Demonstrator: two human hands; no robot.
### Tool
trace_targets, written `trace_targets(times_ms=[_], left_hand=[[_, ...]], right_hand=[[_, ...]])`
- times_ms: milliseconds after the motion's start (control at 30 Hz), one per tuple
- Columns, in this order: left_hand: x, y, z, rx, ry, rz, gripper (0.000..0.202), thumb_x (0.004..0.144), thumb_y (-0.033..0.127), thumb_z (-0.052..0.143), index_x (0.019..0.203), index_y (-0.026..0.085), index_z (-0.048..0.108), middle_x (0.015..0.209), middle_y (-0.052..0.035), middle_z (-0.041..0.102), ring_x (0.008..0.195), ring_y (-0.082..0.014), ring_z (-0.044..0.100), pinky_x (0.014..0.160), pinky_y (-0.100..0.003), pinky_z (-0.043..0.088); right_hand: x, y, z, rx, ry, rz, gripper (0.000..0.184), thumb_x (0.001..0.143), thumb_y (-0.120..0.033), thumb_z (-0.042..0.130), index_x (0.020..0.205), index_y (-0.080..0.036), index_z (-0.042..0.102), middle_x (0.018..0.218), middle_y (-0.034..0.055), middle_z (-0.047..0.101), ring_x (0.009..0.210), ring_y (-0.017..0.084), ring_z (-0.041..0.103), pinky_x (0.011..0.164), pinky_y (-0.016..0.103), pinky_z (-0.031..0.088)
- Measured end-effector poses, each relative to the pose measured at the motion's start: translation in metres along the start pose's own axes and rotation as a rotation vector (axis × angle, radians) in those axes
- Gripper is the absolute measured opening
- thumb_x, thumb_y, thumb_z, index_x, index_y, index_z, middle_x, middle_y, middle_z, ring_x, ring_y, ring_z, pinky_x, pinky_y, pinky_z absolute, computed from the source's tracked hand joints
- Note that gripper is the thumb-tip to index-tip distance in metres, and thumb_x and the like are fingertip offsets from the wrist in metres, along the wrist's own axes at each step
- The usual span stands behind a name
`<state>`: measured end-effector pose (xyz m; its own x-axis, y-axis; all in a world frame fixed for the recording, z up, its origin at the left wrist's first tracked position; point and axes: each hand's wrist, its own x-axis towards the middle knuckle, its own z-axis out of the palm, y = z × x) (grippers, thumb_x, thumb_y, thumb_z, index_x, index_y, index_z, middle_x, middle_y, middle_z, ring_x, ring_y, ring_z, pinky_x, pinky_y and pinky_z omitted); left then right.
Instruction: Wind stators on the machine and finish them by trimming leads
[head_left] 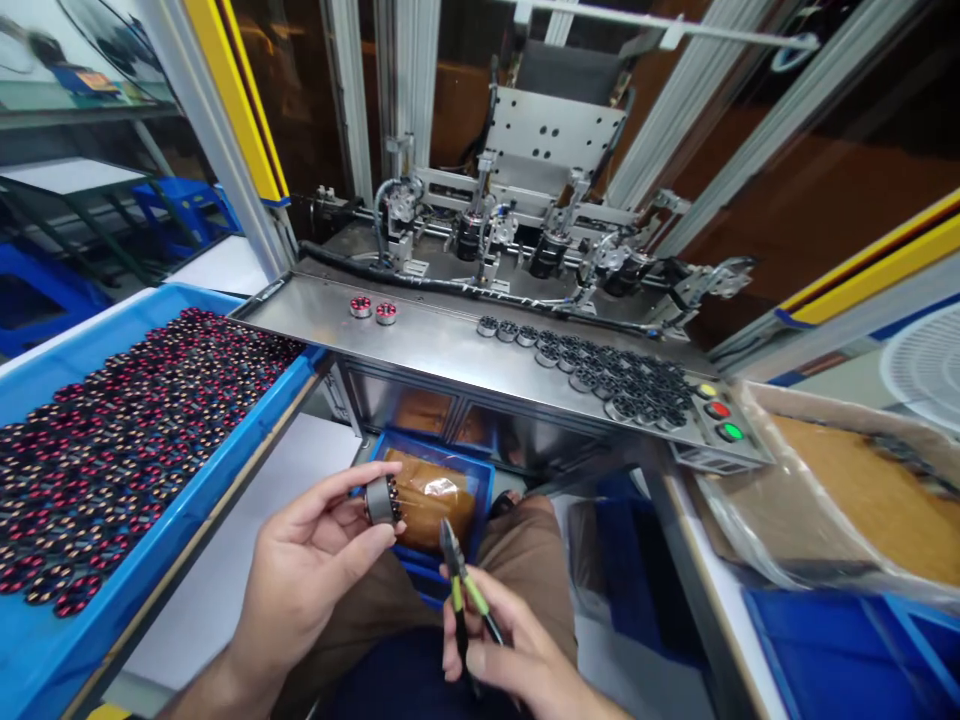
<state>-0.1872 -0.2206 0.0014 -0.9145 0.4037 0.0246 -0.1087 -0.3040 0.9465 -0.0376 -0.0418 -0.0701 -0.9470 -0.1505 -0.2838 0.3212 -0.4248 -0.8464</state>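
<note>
Between the thumb and fingers of my left hand (307, 560) is a motor stator (381, 500), a short grey cylinder with a dark toothed end. Thin wires stick out from it to the right. My right hand (510, 640) is closed around the green and black handles of a pair of pliers (454, 560). The pliers' jaws point up and lie apart from the stator, to its lower right. Whether the jaws are fully closed is hard to tell. Below the stator, over my lap, sits a blue bin (484, 485) with a brown, shiny bag or sheet inside.
A blue tray (225, 475) full of red and black stators stands at left. On the metal ledge (442, 345) are two red stators (373, 310) and many dark rings (600, 370). Push buttons (724, 415) sit at its right end, with a machine (517, 220) behind and a lined box (862, 490) at right.
</note>
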Motion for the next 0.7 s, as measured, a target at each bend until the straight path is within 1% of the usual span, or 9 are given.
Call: trace_targets(times_ms=[67,133,200,267,333,400,467,567,700], left_hand=[[0.001,-0.003,0.004,0.010,-0.020,0.004,0.038,0.075,0.010,0.076,0.110,0.026,0.073,0.114,-0.0045,0.075,0.080,-0.0139,0.074,0.072,-0.017,0.061],[0.002,-0.005,0.009,0.013,-0.044,0.000,0.039,0.075,0.010,0.076,0.110,0.027,0.073,0.112,-0.0038,0.076,0.081,-0.0142,0.075,0.073,-0.018,0.061],[0.002,-0.007,0.014,0.011,-0.063,-0.004,0.039,0.075,0.010,0.076,0.110,0.027,0.072,0.113,-0.0040,0.076,0.085,-0.0160,0.075,0.075,-0.019,0.062],[0.001,-0.008,0.018,0.006,-0.068,-0.006,0.038,0.076,0.010,0.076,0.110,0.027,0.072,0.115,-0.0044,0.075,0.091,-0.0180,0.074,0.077,-0.020,0.062],[-0.001,-0.008,0.018,0.011,-0.067,-0.013,0.038,0.076,0.011,0.075,0.111,0.026,0.072,0.116,-0.0046,0.074,0.095,-0.0187,0.073,0.079,-0.021,0.061],[-0.004,-0.007,0.016,0.022,-0.065,-0.030,0.039,0.077,0.011,0.075,0.112,0.026,0.071,0.116,-0.0045,0.074,0.097,-0.0183,0.073,0.081,-0.021,0.060],[-0.006,-0.007,0.014,0.036,-0.061,-0.050,0.039,0.077,0.011,0.075,0.113,0.026,0.070,0.116,-0.0042,0.073,0.096,-0.0175,0.072,0.082,-0.021,0.060],[-0.008,-0.007,0.011,0.062,-0.051,-0.060,0.040,0.078,0.012,0.074,0.115,0.027,0.069,0.117,-0.0034,0.072,0.094,-0.0158,0.072,0.081,-0.019,0.059],[-0.008,-0.009,0.010,0.079,-0.055,-0.049,0.040,0.079,0.012,0.074,0.115,0.029,0.068,0.119,-0.0015,0.071,0.096,-0.0150,0.071,0.080,-0.018,0.059]], right_hand=[[-0.011,0.004,0.004,-0.086,0.019,-0.057,0.062,0.074,-0.032,0.076,0.131,-0.029,0.051,0.106,0.0049,0.057,0.084,0.015,0.062,0.079,0.034,0.050],[-0.014,-0.006,0.006,-0.264,0.039,-0.184,0.062,0.078,-0.023,0.070,0.135,-0.029,0.046,0.102,0.0050,0.060,0.080,0.014,0.061,0.075,0.032,0.050],[-0.011,-0.021,0.008,-0.483,0.051,-0.354,0.066,0.079,-0.015,0.062,0.140,-0.027,0.042,0.096,0.0049,0.063,0.075,0.014,0.060,0.071,0.031,0.051],[-0.005,-0.036,0.011,-0.652,0.052,-0.511,0.074,0.075,-0.011,0.059,0.144,-0.025,0.037,0.096,0.0056,0.066,0.081,0.017,0.062,0.077,0.034,0.052],[0.002,-0.048,0.015,-0.744,0.043,-0.597,0.077,0.071,-0.009,0.058,0.144,-0.023,0.038,0.102,0.0078,0.067,0.092,0.021,0.063,0.087,0.038,0.051],[0.008,-0.055,0.019,-0.779,0.022,-0.611,0.077,0.069,-0.009,0.056,0.143,-0.020,0.040,0.105,0.0097,0.067,0.098,0.022,0.063,0.090,0.037,0.050],[0.011,-0.059,0.022,-0.784,0.010,-0.621,0.076,0.068,-0.008,0.054,0.142,-0.019,0.041,0.106,0.0104,0.065,0.096,0.022,0.063,0.088,0.035,0.052],[0.014,-0.057,0.024,-0.788,0.023,-0.665,0.076,0.067,-0.007,0.053,0.141,-0.020,0.042,0.100,0.0087,0.065,0.088,0.021,0.064,0.082,0.035,0.053],[0.015,-0.052,0.023,-0.775,0.031,-0.698,0.078,0.067,-0.005,0.051,0.143,-0.022,0.039,0.090,0.0053,0.065,0.076,0.018,0.062,0.075,0.035,0.053]])
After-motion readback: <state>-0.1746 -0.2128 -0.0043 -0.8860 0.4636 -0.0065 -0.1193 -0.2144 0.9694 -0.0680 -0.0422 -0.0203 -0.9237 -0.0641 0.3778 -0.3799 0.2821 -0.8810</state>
